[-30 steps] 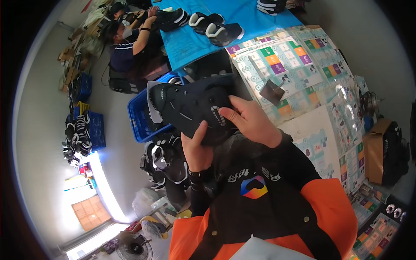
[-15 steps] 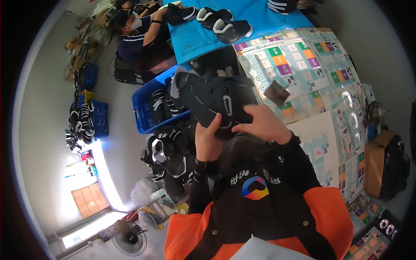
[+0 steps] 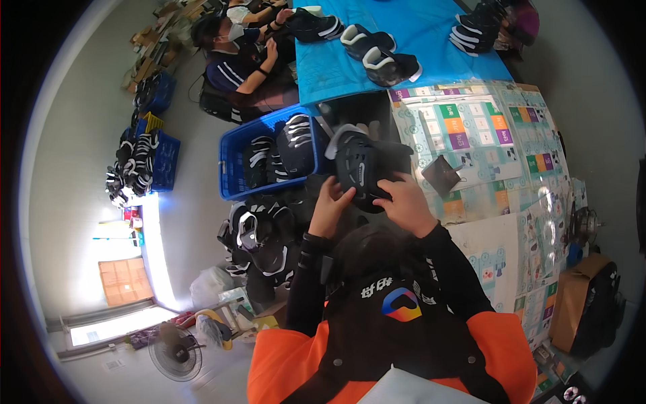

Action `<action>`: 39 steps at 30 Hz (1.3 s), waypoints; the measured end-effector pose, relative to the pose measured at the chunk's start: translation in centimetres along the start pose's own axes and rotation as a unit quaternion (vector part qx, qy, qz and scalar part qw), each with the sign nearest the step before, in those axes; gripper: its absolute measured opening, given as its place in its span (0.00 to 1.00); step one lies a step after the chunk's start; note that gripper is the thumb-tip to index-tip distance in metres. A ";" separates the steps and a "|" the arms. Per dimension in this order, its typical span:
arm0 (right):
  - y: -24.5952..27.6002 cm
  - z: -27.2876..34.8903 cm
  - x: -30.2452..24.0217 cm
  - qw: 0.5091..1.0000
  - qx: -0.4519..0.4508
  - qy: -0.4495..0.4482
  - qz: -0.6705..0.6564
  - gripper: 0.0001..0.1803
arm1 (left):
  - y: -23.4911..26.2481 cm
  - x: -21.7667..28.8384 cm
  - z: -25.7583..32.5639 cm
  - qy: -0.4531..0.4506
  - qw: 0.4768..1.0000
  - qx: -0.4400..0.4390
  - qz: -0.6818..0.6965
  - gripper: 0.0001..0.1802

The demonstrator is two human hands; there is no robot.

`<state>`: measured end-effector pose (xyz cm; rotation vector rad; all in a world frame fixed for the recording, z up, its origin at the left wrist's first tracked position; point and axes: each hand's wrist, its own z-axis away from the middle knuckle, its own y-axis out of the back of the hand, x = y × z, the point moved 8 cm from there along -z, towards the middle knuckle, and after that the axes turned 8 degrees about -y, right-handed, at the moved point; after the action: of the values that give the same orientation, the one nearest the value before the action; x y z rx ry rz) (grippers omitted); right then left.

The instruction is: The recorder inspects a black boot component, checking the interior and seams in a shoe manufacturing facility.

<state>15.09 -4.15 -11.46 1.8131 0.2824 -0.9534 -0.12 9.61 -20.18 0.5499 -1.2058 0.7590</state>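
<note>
Left fingers [image 3: 347, 197] and right fingers [image 3: 383, 203] hold a black shoe upper [image 3: 362, 160]; a blue crate [image 3: 231, 176] stands nearby.

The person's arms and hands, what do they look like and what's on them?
The left hand and right hand are bare, with no gloves. Long black sleeves cover the forearms down to the wrists. Higher up, toward the shoulders, there's bright orange cloth. No cables show on the arms.
</note>
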 end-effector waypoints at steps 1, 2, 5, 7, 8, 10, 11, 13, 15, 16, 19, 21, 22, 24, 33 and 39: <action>-0.9 -0.5 0.3 1.000 -0.007 0.007 -0.004 0.18 | 0.6 -0.3 -0.3 -0.032 0.999 -0.004 0.016 0.42; -1.7 -1.0 0.7 0.999 0.006 0.016 0.035 0.15 | 1.8 0.1 -0.7 -0.097 0.988 0.022 -0.117 0.44; -4.6 -3.4 2.2 0.994 0.008 0.040 0.105 0.11 | 3.8 -0.8 -2.7 -0.137 0.964 0.012 -0.228 0.47; -6.7 -5.6 3.3 0.989 0.004 0.042 0.141 0.10 | 3.7 -1.5 -5.1 -0.153 0.967 -0.076 -0.190 0.44; -8.2 -7.0 4.0 0.988 -0.030 0.042 0.143 0.10 | 3.8 -2.2 -6.8 -0.127 0.976 -0.103 -0.144 0.45; -10.5 -9.8 5.1 0.984 -0.074 0.039 0.160 0.12 | 4.1 -3.3 -10.1 -0.093 0.981 -0.111 -0.132 0.42; -11.2 -11.0 5.2 0.983 -0.079 0.039 0.158 0.12 | 5.1 -4.0 -11.6 -0.046 0.984 -0.092 -0.143 0.40; -12.5 -14.4 5.7 0.989 -0.057 -0.036 0.132 0.14 | 6.1 -2.4 -14.0 -0.128 0.972 -0.040 -0.193 0.46; -14.5 -18.7 5.5 0.987 -0.076 -0.069 0.122 0.16 | 5.8 0.9 -15.8 -0.297 0.912 -0.040 -0.282 0.51; -15.0 -21.2 5.4 0.988 -0.065 -0.095 0.100 0.17 | 5.8 1.7 -16.9 -0.314 0.909 -0.032 -0.274 0.54; -16.1 -30.6 4.5 0.992 -0.010 -0.088 0.091 0.18 | 7.7 3.3 -21.2 -0.292 0.908 0.045 -0.297 0.51; -17.2 -37.8 4.5 0.987 -0.008 -0.094 0.131 0.18 | 9.3 2.9 -24.1 -0.225 0.944 0.048 -0.238 0.47; -17.5 -41.2 3.9 0.989 0.006 -0.063 0.136 0.17 | 10.3 1.8 -25.5 -0.151 0.971 0.053 -0.180 0.43; -18.5 -47.1 3.0 0.986 0.030 -0.020 0.160 0.15 | 11.9 1.6 -27.1 -0.149 0.974 0.055 -0.160 0.39; -24.3 -59.3 2.3 0.972 0.005 0.014 0.234 0.12 | 19.8 -2.0 -28.1 -0.075 0.992 0.091 -0.050 0.23; -25.4 -60.9 2.3 0.971 0.005 0.018 0.240 0.13 | 22.4 -2.2 -29.6 -0.066 0.992 0.107 -0.032 0.20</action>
<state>30.88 59.33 -20.43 1.7939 -0.1399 -0.5812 0.59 45.14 -30.93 0.8231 -1.2302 0.8118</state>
